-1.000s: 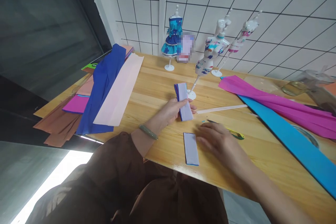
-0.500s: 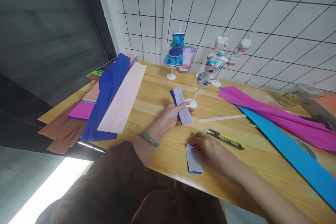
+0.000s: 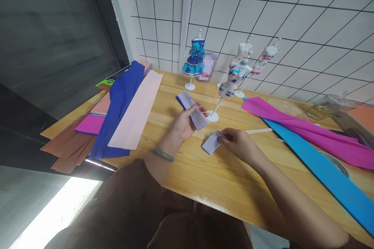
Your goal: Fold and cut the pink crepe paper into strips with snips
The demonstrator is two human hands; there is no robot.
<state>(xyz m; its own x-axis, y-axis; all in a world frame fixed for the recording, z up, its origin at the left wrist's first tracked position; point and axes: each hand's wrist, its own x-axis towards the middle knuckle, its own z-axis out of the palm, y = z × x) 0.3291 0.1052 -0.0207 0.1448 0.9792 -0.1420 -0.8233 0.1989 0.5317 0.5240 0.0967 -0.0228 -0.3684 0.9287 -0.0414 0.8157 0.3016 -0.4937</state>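
Observation:
My left hand (image 3: 184,122) grips a long folded paper strip (image 3: 192,109), pale lavender on top with dark blue along its edge. The thumb presses on its upper face and the fingers are underneath. A shorter folded paper piece (image 3: 212,143), lavender with a blue edge, is pinched at its right end by the fingertips of my right hand (image 3: 241,143). It is just below and to the right of the longer strip, apart from it. A thin white strip (image 3: 258,130) lies beyond the right hand.
Small dress forms stand at the back, one wearing a blue dress (image 3: 193,60), another paint-splattered (image 3: 230,81). Blue crepe paper (image 3: 119,105) and pale pink paper (image 3: 137,113) lie left. Magenta paper (image 3: 292,124), a bright blue sheet (image 3: 315,171) and a clear jar (image 3: 318,111) are right.
My right hand has moved away from the table's front edge with the short piece, which has turned. The left hand has shifted slightly left and tilted the longer strip. The snips are now out of sight.

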